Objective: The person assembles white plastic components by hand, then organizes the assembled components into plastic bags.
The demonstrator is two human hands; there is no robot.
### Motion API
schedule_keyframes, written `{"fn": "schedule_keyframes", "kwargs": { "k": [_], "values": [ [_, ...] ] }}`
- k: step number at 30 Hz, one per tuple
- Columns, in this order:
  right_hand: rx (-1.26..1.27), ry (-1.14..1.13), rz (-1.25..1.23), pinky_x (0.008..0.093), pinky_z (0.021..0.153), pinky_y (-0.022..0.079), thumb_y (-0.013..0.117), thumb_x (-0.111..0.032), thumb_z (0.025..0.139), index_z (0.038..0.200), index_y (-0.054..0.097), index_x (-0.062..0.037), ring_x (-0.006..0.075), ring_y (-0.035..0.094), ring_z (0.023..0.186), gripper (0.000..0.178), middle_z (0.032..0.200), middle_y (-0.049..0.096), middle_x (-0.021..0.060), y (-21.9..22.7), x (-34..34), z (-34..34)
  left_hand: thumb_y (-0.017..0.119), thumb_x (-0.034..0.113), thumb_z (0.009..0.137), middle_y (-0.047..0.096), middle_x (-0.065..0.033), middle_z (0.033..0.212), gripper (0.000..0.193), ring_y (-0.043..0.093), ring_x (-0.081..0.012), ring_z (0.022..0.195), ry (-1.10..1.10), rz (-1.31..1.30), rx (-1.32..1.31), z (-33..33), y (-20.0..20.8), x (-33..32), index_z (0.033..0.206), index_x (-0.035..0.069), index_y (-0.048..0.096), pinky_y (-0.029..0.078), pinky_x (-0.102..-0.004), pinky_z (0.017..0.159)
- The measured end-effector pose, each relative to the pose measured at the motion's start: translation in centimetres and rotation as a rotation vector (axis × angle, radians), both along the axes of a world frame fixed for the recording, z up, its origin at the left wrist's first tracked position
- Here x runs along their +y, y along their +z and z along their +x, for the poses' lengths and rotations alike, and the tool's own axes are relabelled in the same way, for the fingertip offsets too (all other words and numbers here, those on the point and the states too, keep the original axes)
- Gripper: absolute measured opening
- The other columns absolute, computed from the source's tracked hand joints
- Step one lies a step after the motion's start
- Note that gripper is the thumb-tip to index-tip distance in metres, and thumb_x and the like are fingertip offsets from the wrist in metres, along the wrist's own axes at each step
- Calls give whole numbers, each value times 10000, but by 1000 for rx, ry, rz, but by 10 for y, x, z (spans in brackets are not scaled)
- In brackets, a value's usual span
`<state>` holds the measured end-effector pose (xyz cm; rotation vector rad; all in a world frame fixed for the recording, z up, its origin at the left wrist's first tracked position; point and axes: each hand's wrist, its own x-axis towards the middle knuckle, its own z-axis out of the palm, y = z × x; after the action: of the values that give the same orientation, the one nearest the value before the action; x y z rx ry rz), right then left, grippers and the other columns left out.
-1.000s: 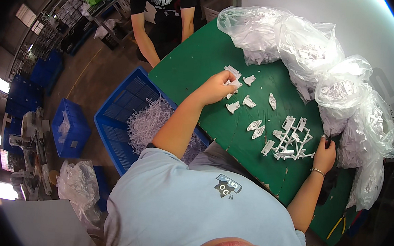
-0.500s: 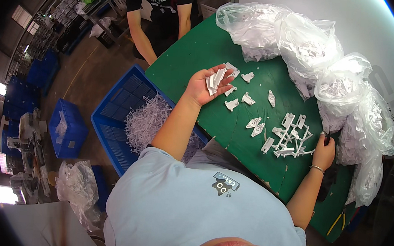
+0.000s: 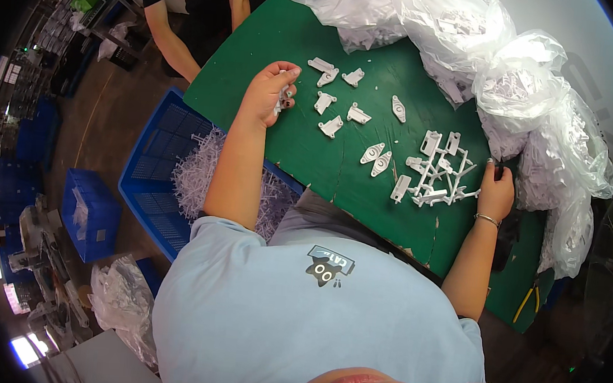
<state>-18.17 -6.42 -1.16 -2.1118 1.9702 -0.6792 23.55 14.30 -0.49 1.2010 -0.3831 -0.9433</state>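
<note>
My left hand (image 3: 271,94) is closed around white plastic parts, of which only bits show between the fingers. It is raised at the table's left edge, beside loose white plastic brackets (image 3: 331,126) on the green table (image 3: 302,155). My right hand (image 3: 496,195) is closed at the right, around something small and dark that I cannot make out. Just left of it lies a white moulded frame of thin runners (image 3: 437,174) with parts still attached. Between the hands rest several flat, diamond-shaped white pieces (image 3: 381,163).
Clear plastic bags full of white parts (image 3: 512,89) line the far and right side. A blue crate (image 3: 150,186) of white runner scraps (image 3: 200,176) stands below the left edge. Yellow-handled pliers (image 3: 526,304) lie at the right corner. A co-worker's arm (image 3: 170,44) is at upper left.
My left hand has gone from open palm with white parts lying on it to closed around them. The view has shifted, so the table sits higher and further left.
</note>
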Motion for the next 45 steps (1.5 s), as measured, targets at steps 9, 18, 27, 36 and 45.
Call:
{"fn": "schedule_keyframes", "kwargs": {
  "k": [9,18,27,36,45],
  "values": [
    [25,-24,4,447,662,478,600,-460,870,858,620,-61,346,652,774,399,799,679,110,2,3,2,659,155,819,627,-81,1014,278,625,-267,969,-230,480,-1545,9,28,-47,1093,126,690,497,-366,841],
    [12,-17,-11,458,643,476,599,-451,869,847,626,-63,357,650,761,389,789,676,122,2,1,3,654,177,780,662,-101,1043,242,636,-295,979,-537,632,-1646,33,34,-74,1011,104,650,510,-403,818],
    [-55,-39,39,482,657,489,620,-445,843,832,629,-70,382,657,778,376,785,680,147,8,4,3,556,59,818,589,-4,902,437,541,-80,785,-367,122,-664,-21,61,-22,1255,43,561,433,-224,698],
    [-85,2,8,496,641,479,610,-418,850,809,603,-53,391,643,764,368,786,667,159,8,1,-1,550,81,882,468,60,777,218,392,-22,639,-373,-190,-979,-101,168,-75,1091,45,603,321,-183,590],
    [-64,-5,10,499,640,486,604,-414,849,816,610,-57,397,642,759,359,788,666,170,5,3,-1,645,274,867,687,-139,951,375,632,-291,902,-22,-135,-1720,-104,169,-228,1140,16,636,481,-381,822]
  ]
}}
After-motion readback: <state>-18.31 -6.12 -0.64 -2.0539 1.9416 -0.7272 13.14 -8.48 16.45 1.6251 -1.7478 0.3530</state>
